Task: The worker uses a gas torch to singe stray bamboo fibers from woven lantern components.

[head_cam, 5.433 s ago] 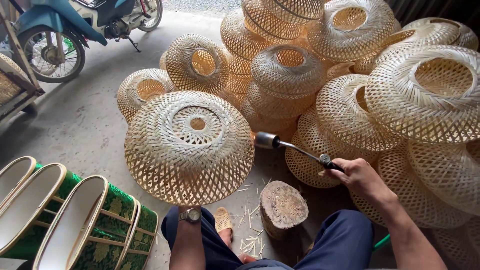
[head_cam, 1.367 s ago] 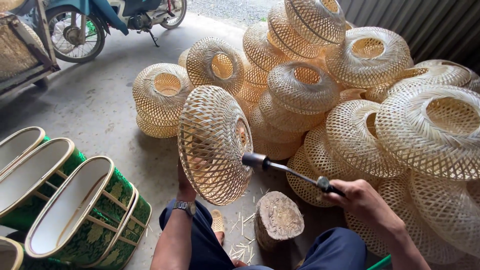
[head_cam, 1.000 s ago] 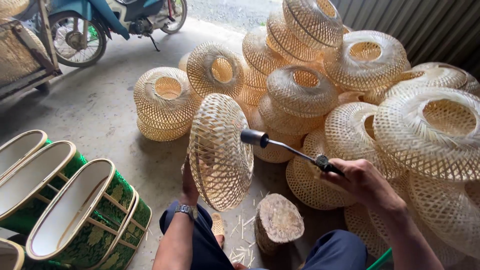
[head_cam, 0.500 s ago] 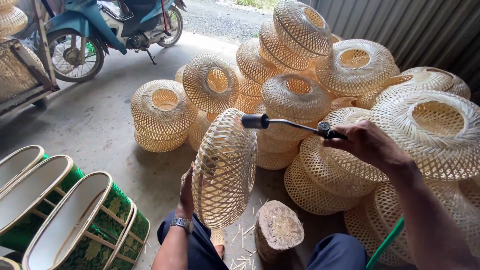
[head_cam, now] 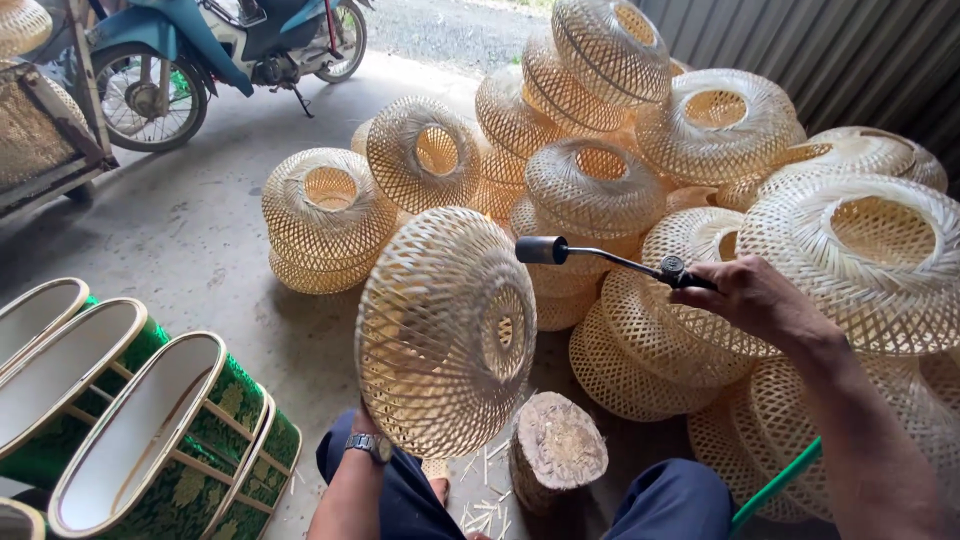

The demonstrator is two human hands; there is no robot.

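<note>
My left hand (head_cam: 368,418), with a wristwatch on the wrist, holds a round woven bamboo lampshade (head_cam: 440,330) up on its edge, its small opening turned to the right. Most of that hand is hidden behind the shade. My right hand (head_cam: 757,296) grips the handle of a black gas torch (head_cam: 600,258). The torch's nozzle points left and sits just above the right side of the shade. No flame is visible.
A large heap of woven bamboo lampshades (head_cam: 650,160) fills the right and back. A wooden stump (head_cam: 558,450) stands between my knees. Green and white oval containers (head_cam: 150,430) lie at the left. A blue motorbike (head_cam: 210,50) is parked at the back left.
The shade was turned from flat, opening up, onto its edge and rotated further. The torch rose from the shade's side to above it and now sits slightly lower.
</note>
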